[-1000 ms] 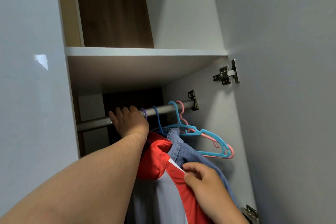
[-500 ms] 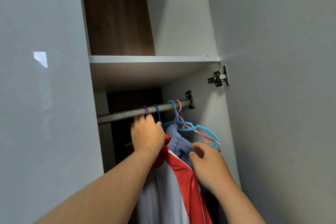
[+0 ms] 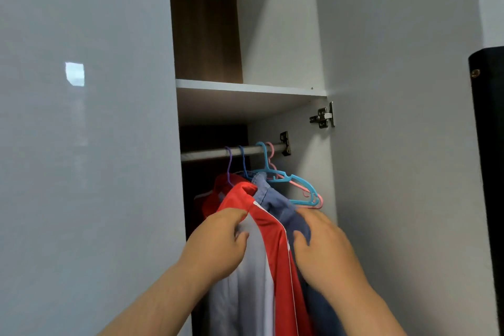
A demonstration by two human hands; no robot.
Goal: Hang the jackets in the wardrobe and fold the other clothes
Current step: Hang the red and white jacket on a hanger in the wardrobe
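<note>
Our left hand (image 3: 218, 245) gripped the red jacket (image 3: 268, 226) and our right hand (image 3: 323, 249) clutched the denim jacket (image 3: 275, 199), both already hanging on the rail (image 3: 207, 155); folding seemingly remained, no other clothes visible.

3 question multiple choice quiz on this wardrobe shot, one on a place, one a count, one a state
1. Where on the rail do the empty hangers hang?
A) its left end
B) its right end, by the bracket
C) the middle

2. How many hanger hooks sit over the rail?
A) two
B) six
C) four

3. The left hand is:
A) gripping the red and white jacket
B) open on the rail
C) holding an empty hanger

Answers: B, they hang right of the denim jacket; C, purple, dark blue, light blue, pink; A, fingers curl on its front.
</note>
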